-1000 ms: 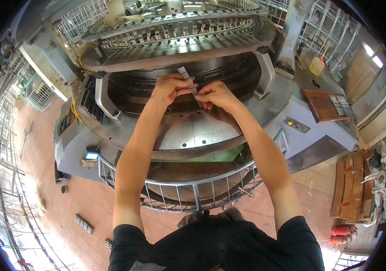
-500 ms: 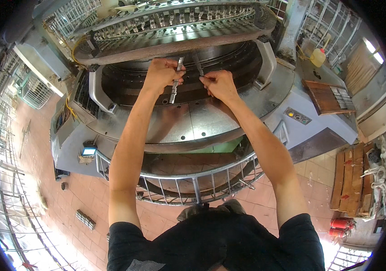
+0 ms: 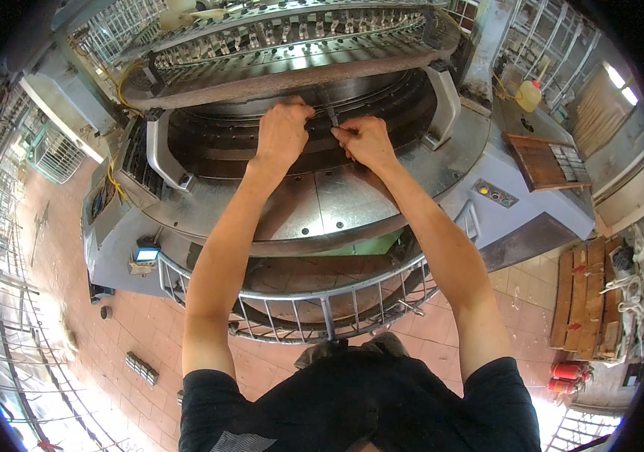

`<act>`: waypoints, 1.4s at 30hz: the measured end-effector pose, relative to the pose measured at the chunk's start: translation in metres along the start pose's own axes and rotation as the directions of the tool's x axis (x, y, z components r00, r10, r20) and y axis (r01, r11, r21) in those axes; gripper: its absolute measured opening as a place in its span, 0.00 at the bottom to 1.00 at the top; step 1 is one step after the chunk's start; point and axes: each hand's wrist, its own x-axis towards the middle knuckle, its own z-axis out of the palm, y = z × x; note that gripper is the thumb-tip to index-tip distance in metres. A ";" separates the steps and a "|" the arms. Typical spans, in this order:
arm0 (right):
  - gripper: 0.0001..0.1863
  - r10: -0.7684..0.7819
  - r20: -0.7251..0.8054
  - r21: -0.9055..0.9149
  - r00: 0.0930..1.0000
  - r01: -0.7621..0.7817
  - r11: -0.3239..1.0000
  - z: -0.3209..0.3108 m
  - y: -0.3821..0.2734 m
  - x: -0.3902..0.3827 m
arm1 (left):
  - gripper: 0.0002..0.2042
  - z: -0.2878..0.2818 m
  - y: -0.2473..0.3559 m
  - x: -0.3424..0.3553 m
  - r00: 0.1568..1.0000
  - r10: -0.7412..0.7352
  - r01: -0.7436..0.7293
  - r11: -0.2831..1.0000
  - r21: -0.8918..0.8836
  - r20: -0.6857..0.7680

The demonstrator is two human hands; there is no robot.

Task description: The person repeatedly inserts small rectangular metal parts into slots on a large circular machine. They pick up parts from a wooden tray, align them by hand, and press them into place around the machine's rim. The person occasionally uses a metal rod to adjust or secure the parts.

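In the open middle of a large circular knitting machine, both of my hands work close together. My left hand has its fingers curled in at the dark inner ring; what it holds, if anything, is hidden behind the hand. To its right, my right hand pinches the lower end of a thin metal strip that slants up toward the upper ring. The lower fingers of that hand are folded under.
A curved metal guard rail stands between my body and the machine. Silver brackets flank the opening. At right are a button panel, a wooden box and a yellow bottle. Red cylinders and a grey block lie on the floor.
My left hand has moved slightly right and turned its back up, in toward the ring. The flat metal bar it held is no longer visible. My right hand has barely moved.
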 end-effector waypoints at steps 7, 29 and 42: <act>0.13 -0.035 -0.008 -0.006 0.999 0.035 0.999 0.001 0.002 0.001 | 0.20 0.016 -0.002 -0.010 0.994 0.090 -0.086 0.994 0.071 -0.059; 0.13 -0.019 0.001 -0.069 1.000 0.019 0.997 0.000 0.003 0.002 | 0.19 0.017 0.003 -0.008 0.996 0.085 -0.085 0.993 0.076 0.004; 0.12 -0.002 -0.004 -0.061 1.000 0.002 0.998 0.001 0.004 0.003 | 0.20 0.019 0.001 -0.007 0.996 0.085 -0.087 0.993 0.081 0.024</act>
